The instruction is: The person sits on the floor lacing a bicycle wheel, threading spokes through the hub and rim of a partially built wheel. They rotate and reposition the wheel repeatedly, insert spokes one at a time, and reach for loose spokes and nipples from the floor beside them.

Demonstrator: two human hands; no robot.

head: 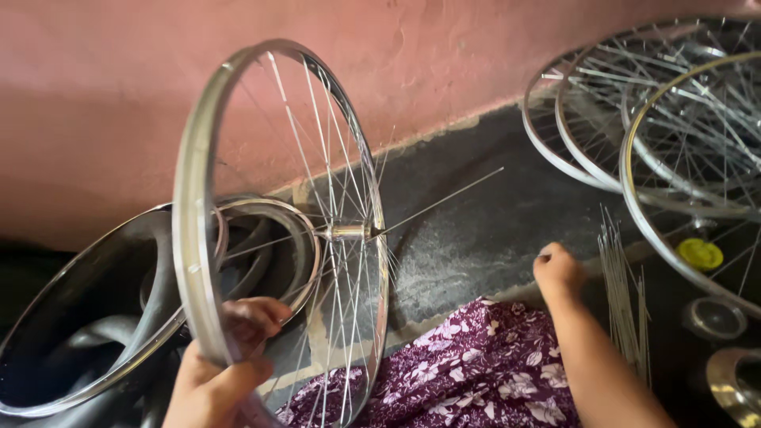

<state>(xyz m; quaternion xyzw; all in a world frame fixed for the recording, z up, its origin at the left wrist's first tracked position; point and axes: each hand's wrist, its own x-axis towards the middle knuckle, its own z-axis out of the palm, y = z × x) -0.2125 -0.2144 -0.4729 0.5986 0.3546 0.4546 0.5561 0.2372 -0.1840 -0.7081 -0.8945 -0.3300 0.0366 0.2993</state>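
The bicycle wheel (pixel 281 230) I hold upright before me looks partly laced: many spokes seated, one loose spoke (pixel 444 200) jutting toward two o'clock. My left hand (pixel 218 368) grips its rim; my right hand (pixel 557 269) is clenched beside the spoke bundle (pixel 622 293) at three o'clock.

Landmark: upright spoked wheel (pixel 281 230), held at lower rim by left hand (pixel 226 368).

- Right of wheel: bare dark floor (pixel 483 222), open passage up to pink wall (pixel 444 63).
- One loose spoke (pixel 444 200) juts from hub across that gap.
- Far right of wheel: stacked wheels (pixel 666 119), bundle of spokes (pixel 622 285), yellow cap (pixel 701 254), metal cups block way; right hand (pixel 557 269) just beside bundle.
- Left of and behind wheel: bare rims and black tyres (pixel 87 317), crowded, no passage.
- Below wheel: floral cloth (pixel 476 368) over lap.
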